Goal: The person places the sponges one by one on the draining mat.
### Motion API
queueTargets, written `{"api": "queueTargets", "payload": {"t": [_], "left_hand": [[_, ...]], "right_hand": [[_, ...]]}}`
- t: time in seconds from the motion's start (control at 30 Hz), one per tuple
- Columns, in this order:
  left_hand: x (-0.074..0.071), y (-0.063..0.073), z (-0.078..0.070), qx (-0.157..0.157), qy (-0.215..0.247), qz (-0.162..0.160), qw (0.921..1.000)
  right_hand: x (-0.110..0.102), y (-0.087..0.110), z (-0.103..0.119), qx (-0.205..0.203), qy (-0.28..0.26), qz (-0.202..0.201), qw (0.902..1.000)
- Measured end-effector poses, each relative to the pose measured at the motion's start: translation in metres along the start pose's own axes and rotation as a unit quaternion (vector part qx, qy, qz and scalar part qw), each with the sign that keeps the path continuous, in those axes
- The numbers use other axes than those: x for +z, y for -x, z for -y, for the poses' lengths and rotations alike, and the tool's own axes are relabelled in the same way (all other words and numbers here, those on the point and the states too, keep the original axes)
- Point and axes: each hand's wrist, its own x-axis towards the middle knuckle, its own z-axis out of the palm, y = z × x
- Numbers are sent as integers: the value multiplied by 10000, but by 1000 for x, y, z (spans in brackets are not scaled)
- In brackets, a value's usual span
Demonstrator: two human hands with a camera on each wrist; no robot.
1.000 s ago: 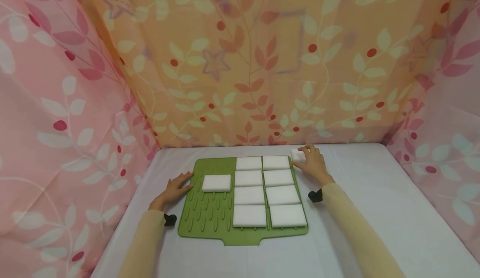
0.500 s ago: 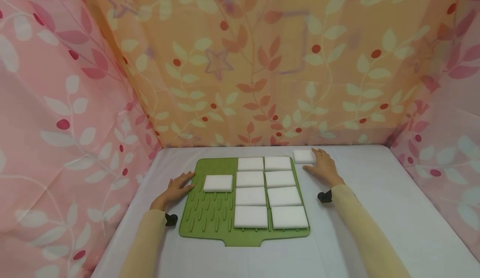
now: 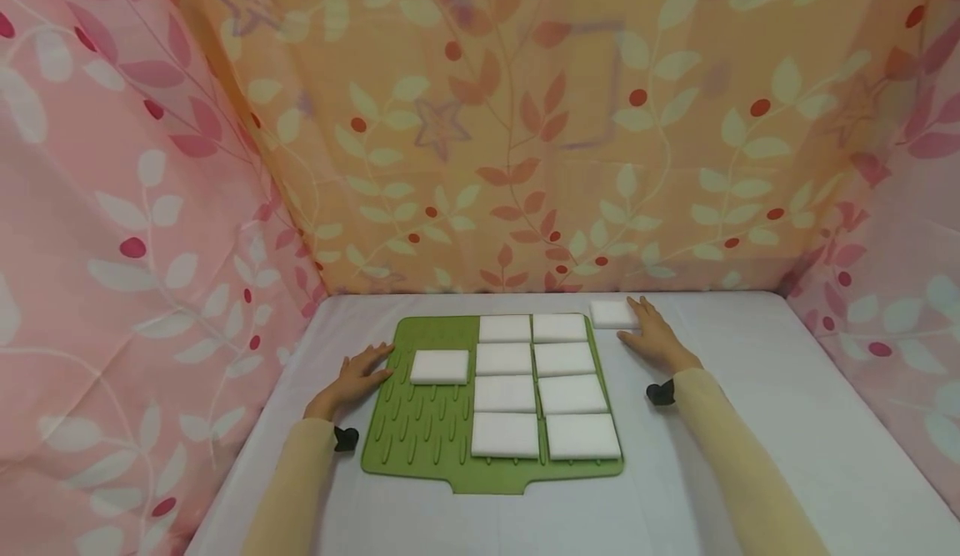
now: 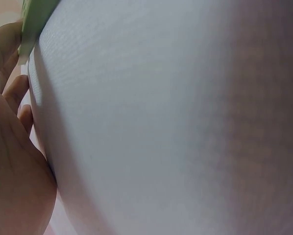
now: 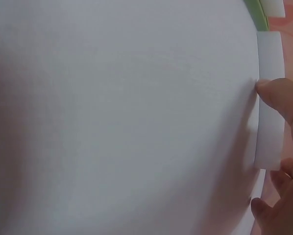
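A green ribbed mat with a tab at its near edge, like a drainer mat [image 3: 420, 448], lies on the table. My left hand [image 3: 356, 379] rests at its left edge with the fingers extended; in the left wrist view the fingertips are at the green rim [image 4: 31, 29]. Past the mat's far right corner lies a white rectangular block [image 3: 613, 314], like a sponge. My right hand [image 3: 658, 342] is at its right end, fingers spread and not wrapped round it. In the right wrist view the thumb [image 5: 279, 95] is before the block's long side [image 5: 270, 142]; contact is unclear.
Two columns of similar white blocks [image 3: 505, 433] cover the mat's right half. A single block [image 3: 439, 367] lies on its left half. White cloth [image 3: 750, 389] covers the table, and patterned curtains [image 3: 525, 122] stand at the back and sides.
My right hand has slid right along the loose block, uncovering more of it. The block keeps its place beside the mat. My left hand has stayed at the mat's edge.
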Motion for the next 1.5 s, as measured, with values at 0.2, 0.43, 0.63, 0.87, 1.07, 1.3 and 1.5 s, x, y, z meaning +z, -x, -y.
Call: {"api": "queueTargets", "payload": {"t": [0.2, 0.43, 0.63, 0.87, 1.07, 1.3, 1.5], "left_hand": [[-2, -1, -5, 74, 71, -34, 9999], [2, -1, 1, 137, -109, -55, 9998], [3, 0, 3, 136, -89, -99, 9998], [2, 0, 2, 59, -104, -33, 9999], [1, 0, 0, 64, -125, -78, 9999], [1, 1, 0, 61, -125, -49, 9999], [2, 2, -1, 117, -34, -85, 9999]], "right_hand": [[-6, -3, -3, -68, 7, 163, 9998], [-7, -6, -6, -103, 88, 198, 9997], [-7, -5, -4, -166, 243, 31, 9996], [-13, -1, -5, 29, 424, -209, 9989], [-17, 4, -5, 39, 504, -602, 9969], [-21, 7, 2, 46, 505, -904, 9946], [-25, 9, 12, 2, 470, -1077, 9931]]}}
